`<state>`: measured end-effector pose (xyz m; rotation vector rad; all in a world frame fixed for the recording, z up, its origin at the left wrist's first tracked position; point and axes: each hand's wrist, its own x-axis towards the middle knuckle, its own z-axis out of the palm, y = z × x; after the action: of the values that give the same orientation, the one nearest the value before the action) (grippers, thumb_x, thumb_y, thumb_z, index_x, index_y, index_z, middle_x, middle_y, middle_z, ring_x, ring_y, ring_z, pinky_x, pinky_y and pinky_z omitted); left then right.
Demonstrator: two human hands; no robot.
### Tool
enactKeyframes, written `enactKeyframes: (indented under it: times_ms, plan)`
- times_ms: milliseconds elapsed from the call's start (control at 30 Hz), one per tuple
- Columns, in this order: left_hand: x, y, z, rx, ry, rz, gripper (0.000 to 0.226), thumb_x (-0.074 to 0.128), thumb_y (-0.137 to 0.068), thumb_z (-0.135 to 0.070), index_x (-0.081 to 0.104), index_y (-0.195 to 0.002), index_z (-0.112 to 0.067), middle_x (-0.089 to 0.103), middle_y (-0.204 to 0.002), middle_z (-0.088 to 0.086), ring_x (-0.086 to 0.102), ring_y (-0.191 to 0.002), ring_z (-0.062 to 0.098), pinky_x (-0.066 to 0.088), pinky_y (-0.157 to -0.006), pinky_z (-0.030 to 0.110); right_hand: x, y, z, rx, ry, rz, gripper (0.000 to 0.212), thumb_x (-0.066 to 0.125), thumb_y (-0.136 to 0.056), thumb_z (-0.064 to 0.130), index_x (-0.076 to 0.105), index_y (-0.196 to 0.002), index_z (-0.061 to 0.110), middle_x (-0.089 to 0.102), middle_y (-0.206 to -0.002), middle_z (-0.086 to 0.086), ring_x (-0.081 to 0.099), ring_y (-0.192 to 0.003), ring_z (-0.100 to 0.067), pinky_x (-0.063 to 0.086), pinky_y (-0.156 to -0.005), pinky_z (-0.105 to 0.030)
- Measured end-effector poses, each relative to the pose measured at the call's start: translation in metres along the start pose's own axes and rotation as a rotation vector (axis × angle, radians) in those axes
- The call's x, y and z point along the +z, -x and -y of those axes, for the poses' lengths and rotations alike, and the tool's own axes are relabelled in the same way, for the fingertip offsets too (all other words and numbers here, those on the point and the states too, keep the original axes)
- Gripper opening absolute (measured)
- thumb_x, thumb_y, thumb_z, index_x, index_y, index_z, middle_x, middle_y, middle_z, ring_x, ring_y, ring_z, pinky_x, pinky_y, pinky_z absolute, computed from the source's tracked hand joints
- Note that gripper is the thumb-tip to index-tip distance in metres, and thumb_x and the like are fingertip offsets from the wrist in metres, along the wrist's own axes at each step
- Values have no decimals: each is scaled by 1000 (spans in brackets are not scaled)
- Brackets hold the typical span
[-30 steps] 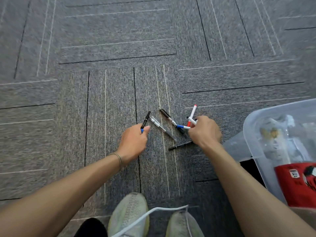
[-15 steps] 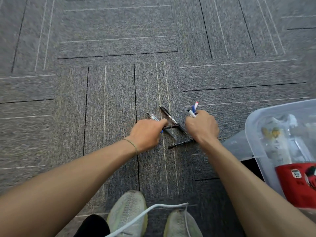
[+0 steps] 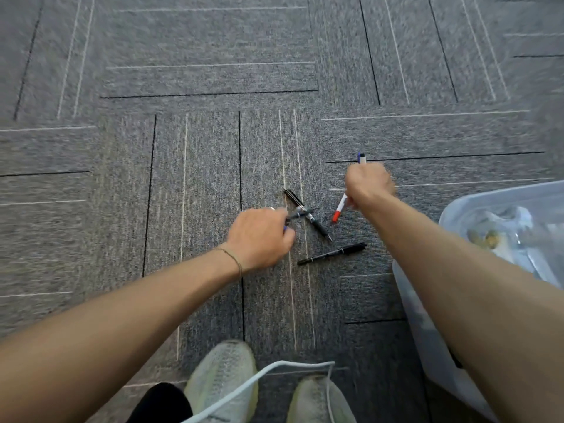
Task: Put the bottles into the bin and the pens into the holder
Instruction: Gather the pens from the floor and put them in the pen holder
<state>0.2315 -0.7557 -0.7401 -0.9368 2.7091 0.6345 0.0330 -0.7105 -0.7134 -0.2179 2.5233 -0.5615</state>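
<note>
My right hand [image 3: 370, 185] is a closed fist around two white markers: a red-capped marker [image 3: 339, 209] sticks out below it and a blue-capped marker [image 3: 362, 158] pokes out above. My left hand [image 3: 259, 236] is closed on pens, with a dark and blue pen [image 3: 300, 214] jutting from its fingers. Two pens lie loose on the carpet between the hands: a black pen [image 3: 314, 222] running diagonally, and a thin black pen [image 3: 332, 253] nearer to me. At the right edge stands the clear plastic bin [image 3: 451, 215] with bottles [image 3: 485, 238] inside. No pen holder is in view.
Grey carpet tiles cover the floor all around. My two pale sneakers [image 3: 222, 380] are at the bottom centre, with a white cable [image 3: 274, 369] looping over them. My right forearm crosses in front of the bin.
My right hand has lifted up and away with the red and blue markers. My left hand has stayed by the pile, now closed on an extra pen.
</note>
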Motion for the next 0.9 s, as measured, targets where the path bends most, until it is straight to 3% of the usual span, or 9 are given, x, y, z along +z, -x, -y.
enactKeyframes:
  times_ms: [100,233,333,400,433,533,667,800,900]
  plan:
    - [-9,0,0,-289,453,-64,36,48,-104,-29,47,-69,-19,44,-58,-7,35,-45,11,31,-40,15,9,-4,-10,-36,185,48,30,45,-99,30,59,-85,7,63,-81,-5,63,-78,-26,50,-70,-35]
    - [-19,4,0,-428,799,-87,45,56,-102,-40,48,-65,-17,43,-52,-6,34,-41,11,32,-40,18,14,-2,-20,-63,402,60,20,56,-98,33,59,-93,15,59,-85,-5,57,-83,-27,40,-68,-32]
    - [-20,8,-2,-516,957,-66,43,55,-102,-45,52,-74,-13,51,-57,3,49,-43,14,48,-52,26,19,-4,-24,-64,430,38,26,61,-98,42,63,-97,16,62,-91,-5,62,-88,-27,44,-70,-33]
    - [-19,9,-3,-591,1119,-64,39,56,-101,-44,56,-86,-8,60,-70,9,63,-48,16,63,-67,38,21,-6,-23,-83,383,23,25,59,-99,37,65,-95,13,65,-87,-5,64,-81,-26,46,-67,-33]
    - [-19,9,-3,-620,1190,-67,36,57,-101,-42,56,-92,-6,63,-74,8,64,-49,16,64,-67,41,22,-6,-21,-97,352,13,27,55,-99,35,64,-89,12,64,-81,-4,61,-73,-23,44,-62,-31]
    - [-17,11,0,-653,1197,-67,35,58,-101,-41,53,-90,-8,57,-66,3,51,-43,14,52,-49,31,27,3,-10,-191,283,6,28,44,-96,28,58,-76,14,55,-70,0,45,-58,-16,36,-55,-30]
    - [-11,11,5,-668,1101,-62,35,64,-99,-35,50,-74,-15,42,-56,-4,34,-45,14,33,-47,29,41,20,0,-398,396,87,30,46,-101,29,57,-77,14,54,-68,2,46,-55,-14,37,-51,-27]
    - [-6,14,7,-684,1127,-58,34,66,-97,-26,49,-69,-16,39,-54,-5,31,-45,13,29,-49,31,53,33,0,-586,595,136,37,65,-93,54,57,-87,18,61,-74,1,59,-65,-18,42,-56,-29]
    - [-2,16,7,-684,1089,-95,37,66,-97,-25,46,-66,-18,37,-53,-5,31,-46,14,30,-49,30,55,36,-7,-635,706,148,34,69,-92,45,65,-103,13,65,-86,-4,64,-78,-26,48,-65,-35]
